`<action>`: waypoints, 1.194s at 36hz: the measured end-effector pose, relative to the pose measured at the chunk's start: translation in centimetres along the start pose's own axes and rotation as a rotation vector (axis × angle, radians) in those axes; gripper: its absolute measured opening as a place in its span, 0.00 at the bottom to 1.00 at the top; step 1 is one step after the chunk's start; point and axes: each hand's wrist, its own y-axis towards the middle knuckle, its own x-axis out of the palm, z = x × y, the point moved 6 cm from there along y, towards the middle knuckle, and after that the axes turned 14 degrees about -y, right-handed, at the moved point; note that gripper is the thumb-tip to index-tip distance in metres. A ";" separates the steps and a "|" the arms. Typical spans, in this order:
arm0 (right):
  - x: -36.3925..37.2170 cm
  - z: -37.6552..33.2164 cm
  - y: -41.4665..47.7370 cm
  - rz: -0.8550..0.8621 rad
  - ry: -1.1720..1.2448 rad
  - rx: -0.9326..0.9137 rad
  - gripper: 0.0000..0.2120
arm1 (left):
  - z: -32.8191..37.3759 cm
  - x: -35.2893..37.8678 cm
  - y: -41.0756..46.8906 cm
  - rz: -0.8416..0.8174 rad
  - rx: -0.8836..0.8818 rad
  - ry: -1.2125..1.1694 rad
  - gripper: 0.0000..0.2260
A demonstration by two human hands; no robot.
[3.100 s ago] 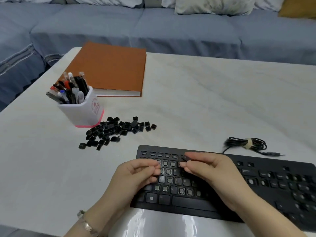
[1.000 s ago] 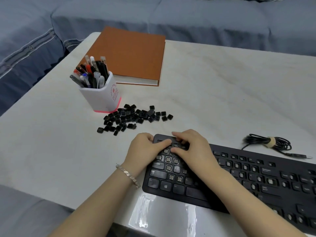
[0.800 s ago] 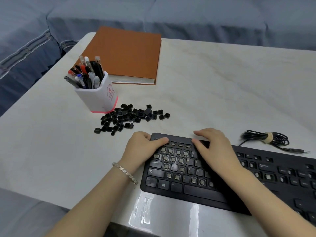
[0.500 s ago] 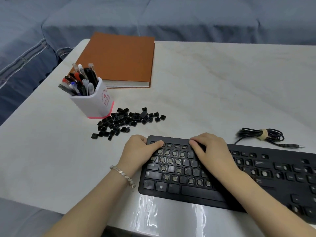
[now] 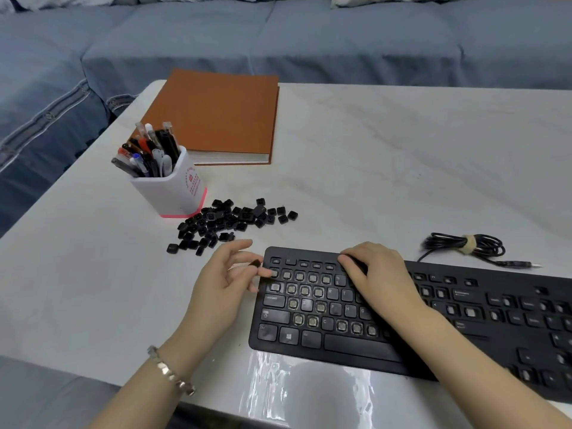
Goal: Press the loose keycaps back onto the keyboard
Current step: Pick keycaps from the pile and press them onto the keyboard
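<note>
Left hand (image 5: 223,283) just off the top-left corner of the keyboard (image 5: 356,348), fingers loosely spread, one small black keycap (image 5: 255,262) at the fingertips; cannot tell whether pinched or only touched. Right hand (image 5: 380,280) palm-down on the keyboard, holding nothing, fingertips pressing the upper rows. Many bare switches on the keyboard's left half. Pile of loose keycaps (image 5: 229,221) on the table (image 5: 402,181), beyond the left hand, touching the pen cup (image 5: 173,193).

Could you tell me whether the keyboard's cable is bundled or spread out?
Bundled: the black USB cable lies coiled beyond the black keyboard, cinched by a beige strap.
</note>
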 end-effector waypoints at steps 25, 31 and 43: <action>-0.3 -0.1 -0.3 -0.017 0.042 -0.020 0.11 | 1.0 2.6 -1.5 -0.002 -0.167 -0.419 0.06; -2.0 0.6 -1.4 0.054 0.280 -0.002 0.12 | -0.6 3.6 -0.5 0.008 -0.151 -0.146 0.09; -3.7 0.4 -3.5 -0.071 0.619 0.040 0.10 | -1.0 9.2 -0.3 -0.243 -0.199 -0.142 0.10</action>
